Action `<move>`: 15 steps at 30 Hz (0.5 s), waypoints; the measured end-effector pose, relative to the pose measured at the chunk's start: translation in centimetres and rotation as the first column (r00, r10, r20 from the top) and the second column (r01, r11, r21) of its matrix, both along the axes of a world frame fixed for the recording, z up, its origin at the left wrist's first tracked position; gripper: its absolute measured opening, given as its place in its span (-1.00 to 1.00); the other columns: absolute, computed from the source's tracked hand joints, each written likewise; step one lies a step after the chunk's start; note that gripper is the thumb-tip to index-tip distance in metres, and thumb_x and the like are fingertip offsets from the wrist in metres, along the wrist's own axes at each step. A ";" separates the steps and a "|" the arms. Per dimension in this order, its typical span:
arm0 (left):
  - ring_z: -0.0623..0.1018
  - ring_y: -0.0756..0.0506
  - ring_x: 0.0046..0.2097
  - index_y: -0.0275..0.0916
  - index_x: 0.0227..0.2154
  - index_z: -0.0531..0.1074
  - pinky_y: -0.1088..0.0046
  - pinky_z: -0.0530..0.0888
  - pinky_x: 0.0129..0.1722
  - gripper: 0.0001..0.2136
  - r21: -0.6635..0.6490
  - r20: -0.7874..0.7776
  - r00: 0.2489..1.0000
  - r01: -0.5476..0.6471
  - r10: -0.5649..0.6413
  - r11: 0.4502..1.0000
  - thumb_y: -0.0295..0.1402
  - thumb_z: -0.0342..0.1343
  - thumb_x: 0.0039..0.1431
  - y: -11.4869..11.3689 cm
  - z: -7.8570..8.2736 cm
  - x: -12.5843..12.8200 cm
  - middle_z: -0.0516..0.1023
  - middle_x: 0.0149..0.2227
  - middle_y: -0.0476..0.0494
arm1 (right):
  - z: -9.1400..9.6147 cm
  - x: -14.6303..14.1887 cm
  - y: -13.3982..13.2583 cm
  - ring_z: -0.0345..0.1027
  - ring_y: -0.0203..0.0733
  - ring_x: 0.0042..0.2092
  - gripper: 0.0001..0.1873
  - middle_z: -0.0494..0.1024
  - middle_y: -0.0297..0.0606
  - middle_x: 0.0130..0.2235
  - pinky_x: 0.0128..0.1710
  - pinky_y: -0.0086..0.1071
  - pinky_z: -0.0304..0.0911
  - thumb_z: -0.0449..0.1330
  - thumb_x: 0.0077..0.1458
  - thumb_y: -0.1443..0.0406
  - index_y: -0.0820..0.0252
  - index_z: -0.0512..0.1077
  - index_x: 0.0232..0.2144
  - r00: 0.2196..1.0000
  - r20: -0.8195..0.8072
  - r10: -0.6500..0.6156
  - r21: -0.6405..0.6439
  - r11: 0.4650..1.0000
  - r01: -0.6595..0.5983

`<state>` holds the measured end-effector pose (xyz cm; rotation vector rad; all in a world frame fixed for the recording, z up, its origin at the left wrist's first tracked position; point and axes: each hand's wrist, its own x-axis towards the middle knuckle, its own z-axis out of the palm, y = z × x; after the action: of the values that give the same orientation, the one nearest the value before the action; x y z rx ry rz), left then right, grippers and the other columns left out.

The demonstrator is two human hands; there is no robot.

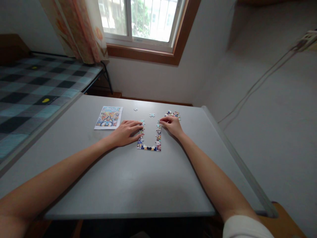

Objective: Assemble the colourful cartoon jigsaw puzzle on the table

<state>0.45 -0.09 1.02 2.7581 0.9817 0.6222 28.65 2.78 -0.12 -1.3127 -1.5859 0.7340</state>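
Puzzle (158, 138) — between left grip (125, 133), right grip (172, 125)

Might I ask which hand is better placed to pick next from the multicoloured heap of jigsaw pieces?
Probably the right hand: it is beside the heap, while the left hand lies farther off, by the left side of the U-shaped jigsaw border.

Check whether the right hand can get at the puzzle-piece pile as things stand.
Probably yes: the right hand is close by, on the near side of the puzzle-piece pile, and nothing visible stands between them.
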 end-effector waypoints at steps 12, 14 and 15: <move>0.43 -0.20 0.20 -0.15 0.07 0.43 0.12 0.30 0.17 -0.65 0.039 -0.031 1.000 0.001 0.000 0.999 -0.13 -0.04 0.36 0.2 -0.2 -0.1 0.46 0.18 -0.19 | -0.1 0.2 0.1 0.38 -0.25 -0.45 -0.86 0.62 -0.25 -0.48 -0.37 -0.37 0.26 0.32 -0.11 0.24 0.20 0.61 -0.49 0.997 0.077 0.022 -0.022 1.000 -0.020; 0.43 -0.19 0.20 -0.14 0.08 0.43 0.13 0.30 0.17 -0.65 0.034 -0.032 0.999 0.002 0.000 0.999 -0.13 -0.04 0.36 0.2 -0.3 -0.1 0.45 0.18 -0.18 | -0.1 0.2 0.1 0.38 -0.25 -0.45 -0.87 0.62 -0.25 -0.48 -0.38 -0.38 0.25 0.31 -0.10 0.26 0.21 0.61 -0.49 0.995 0.095 0.023 -0.019 1.000 -0.022; 0.42 -0.20 0.20 -0.13 0.08 0.42 0.13 0.30 0.17 -0.65 0.030 -0.031 1.000 0.003 -0.002 1.000 -0.12 -0.04 0.36 0.2 -0.3 -0.1 0.45 0.18 -0.18 | -0.1 0.2 0.1 0.37 -0.25 -0.44 -0.88 0.62 -0.25 -0.47 -0.38 -0.38 0.25 0.31 -0.09 0.27 0.21 0.61 -0.49 0.994 0.109 0.023 -0.016 1.000 -0.021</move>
<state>0.39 0.13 0.72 2.8029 0.9833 0.6003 28.84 2.90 -0.26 -1.3682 -1.6869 0.6991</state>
